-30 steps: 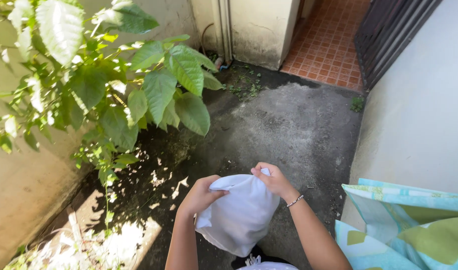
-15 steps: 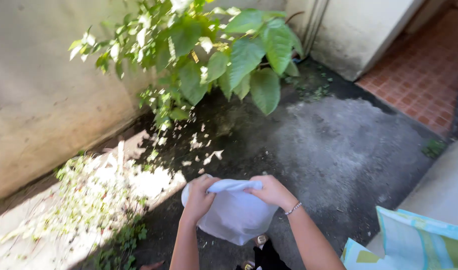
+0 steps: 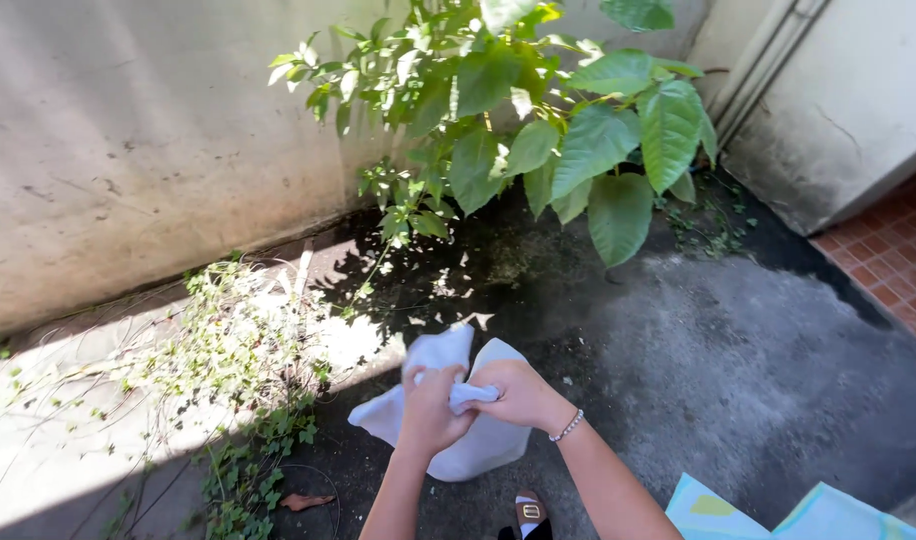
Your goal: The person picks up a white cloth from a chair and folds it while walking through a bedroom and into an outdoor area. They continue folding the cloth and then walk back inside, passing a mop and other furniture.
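Note:
A white cloth hangs in front of me over dark concrete ground. My left hand and my right hand are pressed close together, both gripping a bunched fold of the cloth between them. A corner of the cloth sticks up above my left hand, and the rest droops below both hands. A bead bracelet circles my right wrist. My sandalled foot shows under the cloth.
A large-leafed plant grows against the stained wall. Small weeds spread along the sunlit ground at left. A green and blue patterned fabric lies at the bottom right. Red floor tiles at right.
The view has swung left, moving the plant towards the top centre. My hands have drawn together, and the cloth went from spread wide to bunched in both fists.

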